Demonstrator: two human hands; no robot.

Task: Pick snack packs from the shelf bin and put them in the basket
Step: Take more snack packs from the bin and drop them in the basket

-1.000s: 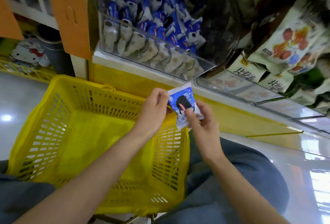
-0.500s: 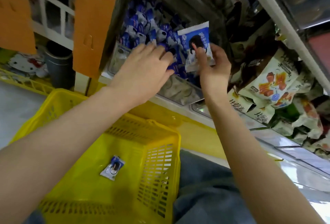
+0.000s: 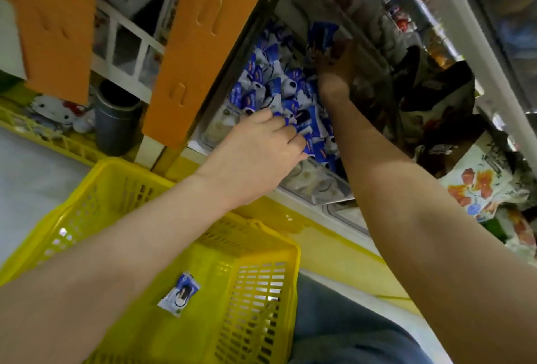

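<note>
Head view: one snack pack (image 3: 179, 294) lay in the yellow basket (image 3: 261, 291) at six o'clock, so the task looked barely begun. Many more sat in the shelf bin (image 3: 308, 183) at twelve. The right hand (image 3: 334, 73) pinched a blue pack (image 3: 321, 35) deep inside. The left hand (image 3: 261, 148) curled over others, but I could not tell whether it gripped one.

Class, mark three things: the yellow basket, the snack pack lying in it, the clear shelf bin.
yellow basket (image 3: 261, 299): head view, on its mesh side wall.
snack pack (image 3: 180, 297): head view, middle of the pack.
shelf bin (image 3: 308, 182): head view, on its clear front wall.
</note>
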